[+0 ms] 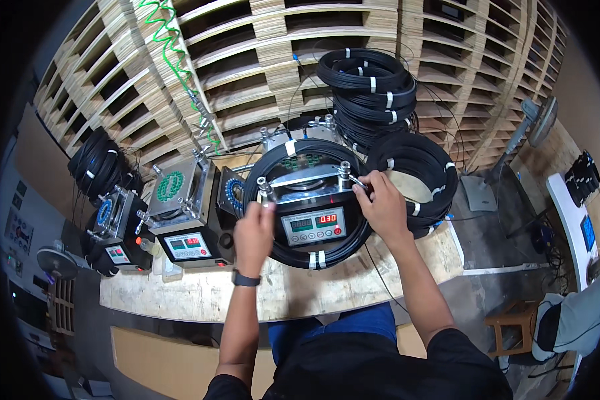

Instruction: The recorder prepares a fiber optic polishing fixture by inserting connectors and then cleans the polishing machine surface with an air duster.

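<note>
In front of me a tabletop polishing machine (313, 225) with a lit digital panel stands inside a coil of black cable (292, 261). A metal clamping bar (308, 176) runs across its top between two knurled posts. My right hand (384, 205) is closed at the right post (344, 172), thumb and fingers pinching its small metal lever (358, 181). Slightly blurred, my left hand (254, 230) is closed just below the left post (264, 187); what its fingers hold is hidden. A dark band (247, 280) circles my left wrist.
Two similar machines (188, 247) (118, 255) stand to the left on the wooden bench (207, 293). Black cable coils are piled in a stack (373, 100) behind and another coil (440, 167) lies at right. Wooden pallets (247, 60) rise behind; a green spiral hose (170, 50) hangs there.
</note>
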The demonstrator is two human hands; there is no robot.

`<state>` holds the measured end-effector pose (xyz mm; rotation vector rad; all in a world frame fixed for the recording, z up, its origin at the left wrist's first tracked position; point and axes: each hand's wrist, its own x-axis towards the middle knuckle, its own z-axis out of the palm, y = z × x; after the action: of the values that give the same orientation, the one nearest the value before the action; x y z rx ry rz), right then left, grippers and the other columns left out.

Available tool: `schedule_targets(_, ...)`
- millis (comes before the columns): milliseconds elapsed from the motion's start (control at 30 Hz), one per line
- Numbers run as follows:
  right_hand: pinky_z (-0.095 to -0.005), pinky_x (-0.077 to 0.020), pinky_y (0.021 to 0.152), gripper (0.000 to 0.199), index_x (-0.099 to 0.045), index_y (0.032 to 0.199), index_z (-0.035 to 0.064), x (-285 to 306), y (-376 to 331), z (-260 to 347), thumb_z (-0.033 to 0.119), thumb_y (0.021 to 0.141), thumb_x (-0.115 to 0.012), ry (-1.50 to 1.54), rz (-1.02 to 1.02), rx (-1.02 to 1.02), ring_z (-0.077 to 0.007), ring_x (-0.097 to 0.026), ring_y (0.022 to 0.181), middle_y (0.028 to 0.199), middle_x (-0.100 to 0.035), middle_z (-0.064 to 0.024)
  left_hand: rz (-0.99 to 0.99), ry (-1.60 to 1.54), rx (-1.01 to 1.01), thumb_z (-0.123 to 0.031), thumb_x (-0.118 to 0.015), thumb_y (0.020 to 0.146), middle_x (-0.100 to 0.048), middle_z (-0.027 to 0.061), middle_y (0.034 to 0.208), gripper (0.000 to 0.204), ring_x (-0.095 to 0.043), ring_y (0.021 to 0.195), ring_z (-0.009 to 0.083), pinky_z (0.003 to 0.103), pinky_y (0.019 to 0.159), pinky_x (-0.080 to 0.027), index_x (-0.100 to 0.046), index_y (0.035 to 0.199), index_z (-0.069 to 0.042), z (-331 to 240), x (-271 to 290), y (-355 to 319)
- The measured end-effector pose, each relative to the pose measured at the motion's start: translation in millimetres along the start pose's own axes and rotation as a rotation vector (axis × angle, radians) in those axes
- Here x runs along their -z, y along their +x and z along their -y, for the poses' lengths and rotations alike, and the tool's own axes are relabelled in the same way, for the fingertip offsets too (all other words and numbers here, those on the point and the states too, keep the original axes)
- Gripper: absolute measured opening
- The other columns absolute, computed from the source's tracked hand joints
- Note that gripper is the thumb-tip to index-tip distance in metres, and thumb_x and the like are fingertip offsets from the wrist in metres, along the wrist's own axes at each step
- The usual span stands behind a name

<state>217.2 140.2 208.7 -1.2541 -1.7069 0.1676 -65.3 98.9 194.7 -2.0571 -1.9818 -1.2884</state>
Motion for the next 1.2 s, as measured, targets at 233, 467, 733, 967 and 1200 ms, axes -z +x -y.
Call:
schedule_targets(233, -0.0367, -0.0500, 0.062, 0.020, -0.062, 0.097, 0.0043, 3.8, 9.5, 5.6, 0.019, 0.091, -0.074, -0.023, 0.069, 0.028, -0.0243, -0.061, 0.065, 0.086, -0.068, -0.0104, 0.014, 0.223, -0.042, -0.039, -0.054, 0.106, -0.065, 0.0192, 0.062, 0.039, -0.066, 0.058, 0.0399, 0.048, 0.051, -0.050, -0.060, 0.087, -0.005, -29.4, -31.0, 24.3)
schedule_targets(467, -0.0494, -0.0523, 0.066, 0.032, -0.054, 0.101, 0.0038, -25.6, 8.6, 47.1, 0.028, 0.093, -0.073, -0.022, 0.212, -0.117, -0.0399, -0.071, 0.076, 0.076, -0.070, -0.0174, 0.039, 0.099, -0.007, -0.038, -0.055, 0.105, -0.066, 0.0199, 0.065, 0.037, -0.066, 0.061, 0.0408, 0.049, 0.053, -0.051, -0.061, 0.088, -0.005, -25.3, -31.7, 25.3)
schedule_targets(733, -0.0482, -0.0538, 0.068, 0.031, -0.052, 0.103, 0.0027, -28.3, 24.7, 36.2, 0.025, 0.094, -0.071, 0.133, 0.369, -0.031, -0.0415, -0.071, 0.077, 0.081, -0.072, -0.0186, 0.107, 0.123, -0.028, -0.032, -0.051, 0.106, -0.067, 0.0194, 0.067, 0.030, -0.067, 0.061, 0.0411, 0.050, 0.053, -0.051, -0.055, 0.096, -0.005, -27.1, -25.2, 19.5)
schedule_targets(967, -0.0454, -0.0531, 0.061, 0.032, -0.053, 0.101, 0.0041, -50.7, 33.5, 32.4, 0.028, 0.094, -0.072, 0.070, 0.337, -0.042, -0.0354, -0.071, 0.069, 0.074, -0.070, -0.0149, 0.182, 0.111, -0.036, -0.032, -0.052, 0.105, -0.068, 0.0211, 0.068, 0.029, -0.068, 0.066, 0.0419, 0.052, 0.058, -0.053, -0.054, 0.098, -0.004, -26.6, -15.2, 25.6)
schedule_targets(1200, -0.0272, -0.0473, 0.056, 0.025, -0.066, 0.105, 0.0009, -12.4, 66.3, 53.8, 0.021, 0.093, -0.075, 0.220, 0.445, -0.038, -0.0092, -0.062, 0.060, 0.070, -0.068, -0.0057, 0.119, -0.270, -0.096, -0.029, -0.066, 0.098, -0.062, 0.0188, 0.064, 0.033, -0.060, 0.059, 0.0416, 0.048, 0.053, -0.044, -0.059, 0.079, -0.002, -35.6, 16.9, 63.8)
